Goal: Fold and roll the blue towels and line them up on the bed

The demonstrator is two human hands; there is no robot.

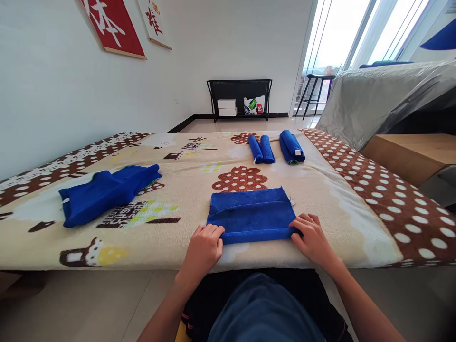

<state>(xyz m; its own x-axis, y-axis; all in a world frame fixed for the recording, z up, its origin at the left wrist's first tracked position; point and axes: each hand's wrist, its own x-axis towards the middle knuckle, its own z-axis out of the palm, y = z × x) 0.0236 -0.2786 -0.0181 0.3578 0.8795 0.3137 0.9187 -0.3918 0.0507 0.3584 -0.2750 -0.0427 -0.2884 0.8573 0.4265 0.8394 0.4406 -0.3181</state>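
Note:
A blue cloth (251, 209) lies flat on the patterned blanket (185, 190), its near edge turned over into a narrow roll. My left hand (206, 244) pinches the left end of that roll. At the right end, the fingers of my right hand (309, 235) are closed on the same roll. Beyond the cloth, two slim blue rolls (261, 149) lie side by side. A thicker rolled blue cloth (292, 147) with a white tag rests to their right. Off to the left is a loose, crumpled blue cloth (107, 192).
A black rack (239, 97) with white boxes and a cushion stands by the far wall. On the right are an open cardboard box (413, 154) and furniture under a plastic cover (384, 90). A black stool (315, 90) stands near the window.

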